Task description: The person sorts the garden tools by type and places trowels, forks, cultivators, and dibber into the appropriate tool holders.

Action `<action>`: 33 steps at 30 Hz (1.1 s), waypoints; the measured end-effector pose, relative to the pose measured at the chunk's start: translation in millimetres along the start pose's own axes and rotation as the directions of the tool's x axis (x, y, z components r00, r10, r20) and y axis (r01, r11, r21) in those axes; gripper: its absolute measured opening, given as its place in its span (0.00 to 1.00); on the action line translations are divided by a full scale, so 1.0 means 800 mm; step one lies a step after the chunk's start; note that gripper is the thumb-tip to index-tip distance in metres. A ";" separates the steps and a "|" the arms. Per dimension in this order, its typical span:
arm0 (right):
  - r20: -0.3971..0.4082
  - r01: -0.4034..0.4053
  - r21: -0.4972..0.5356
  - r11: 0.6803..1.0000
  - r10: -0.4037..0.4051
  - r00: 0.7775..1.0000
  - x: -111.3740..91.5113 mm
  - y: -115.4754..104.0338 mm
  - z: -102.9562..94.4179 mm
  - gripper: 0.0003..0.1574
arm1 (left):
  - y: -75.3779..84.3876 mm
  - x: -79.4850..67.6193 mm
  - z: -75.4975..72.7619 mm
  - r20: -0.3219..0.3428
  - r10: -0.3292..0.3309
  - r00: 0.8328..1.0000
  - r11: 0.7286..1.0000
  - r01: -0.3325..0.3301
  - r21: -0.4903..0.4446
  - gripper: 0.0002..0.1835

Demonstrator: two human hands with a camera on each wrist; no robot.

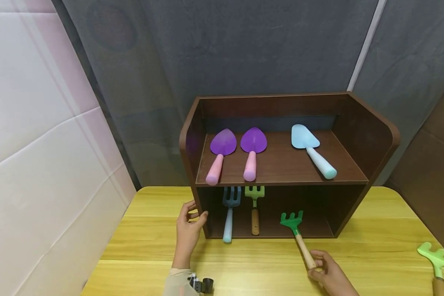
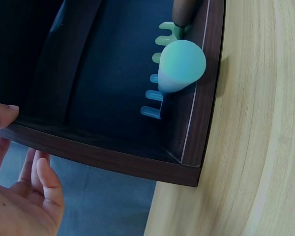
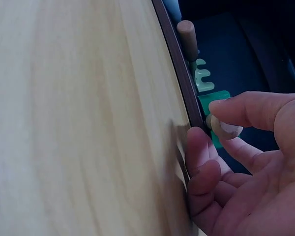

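Note:
My left hand [image 1: 188,235] holds the left side panel of a dark brown two-tier shelf [image 1: 281,170], thumb on the inner face and fingers outside. With thumb and fingers, my right hand [image 1: 329,272] pinches the handle end of a small green hand rake [image 1: 304,249]. Its green head points into the lower tier at the right. Left of it in that tier are a blue hand fork [image 1: 228,224] with a pale blue handle and a light green rake [image 1: 255,220] with a brown handle. In the right wrist view the fingers partly cover the green head [image 3: 214,100].
On the upper tier lie two purple trowels [image 1: 223,142] with pink handles and a pale blue trowel [image 1: 306,139]. Another light green rake [image 1: 438,261] lies at the table's right. The yellow wooden table [image 1: 140,242] meets a white wall [image 1: 52,123] at left.

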State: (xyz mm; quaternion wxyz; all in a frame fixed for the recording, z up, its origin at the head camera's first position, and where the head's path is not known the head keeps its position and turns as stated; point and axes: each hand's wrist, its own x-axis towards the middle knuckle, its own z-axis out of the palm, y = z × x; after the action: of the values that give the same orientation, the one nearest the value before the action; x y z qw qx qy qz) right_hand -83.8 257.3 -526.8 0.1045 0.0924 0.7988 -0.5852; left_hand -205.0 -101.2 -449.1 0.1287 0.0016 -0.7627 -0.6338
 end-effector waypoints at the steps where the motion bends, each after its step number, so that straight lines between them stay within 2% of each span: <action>1: 0.003 -0.005 0.002 1.000 0.005 1.000 0.000 0.000 0.000 0.39 | 0.006 -0.002 0.000 0.002 0.000 1.000 1.000 0.000 0.003 0.21; 4: 0.007 -0.009 0.006 1.000 0.009 1.000 0.001 -0.003 0.001 0.39 | 0.005 -0.002 0.000 0.001 0.011 1.000 1.000 -0.011 0.004 0.21; 8: -0.010 0.008 0.018 1.000 -0.008 1.000 0.005 -0.011 0.003 0.37 | -0.019 0.007 0.001 -0.007 0.015 1.000 1.000 -0.015 -0.005 0.21; 10: -0.021 0.034 0.021 0.999 -0.034 0.999 0.008 -0.016 0.005 0.36 | -0.022 0.008 0.001 -0.012 0.028 1.000 1.000 -0.028 -0.009 0.21; 14: -0.036 0.065 0.017 0.998 -0.064 0.997 0.014 -0.028 0.007 0.35 | -0.022 0.008 0.001 -0.013 0.040 0.999 0.999 -0.040 -0.011 0.21; 21: -0.076 0.063 0.002 0.998 -0.063 0.995 0.030 -0.043 0.014 0.32 | -0.021 0.007 0.001 -0.005 0.041 0.999 0.999 -0.041 -0.015 0.21; 33: -0.134 0.115 -0.009 0.993 -0.115 0.984 0.059 -0.045 0.022 0.28 | -0.019 0.006 0.000 0.012 0.014 1.000 1.000 -0.014 -0.022 0.22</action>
State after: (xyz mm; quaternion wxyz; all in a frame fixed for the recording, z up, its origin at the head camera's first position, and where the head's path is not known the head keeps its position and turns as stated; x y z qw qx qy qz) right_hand -137.5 230.9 -512.3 0.0168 0.0852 0.8084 -0.5822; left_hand -212.1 -105.2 -462.4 0.1287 -0.0089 -0.7566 -0.6411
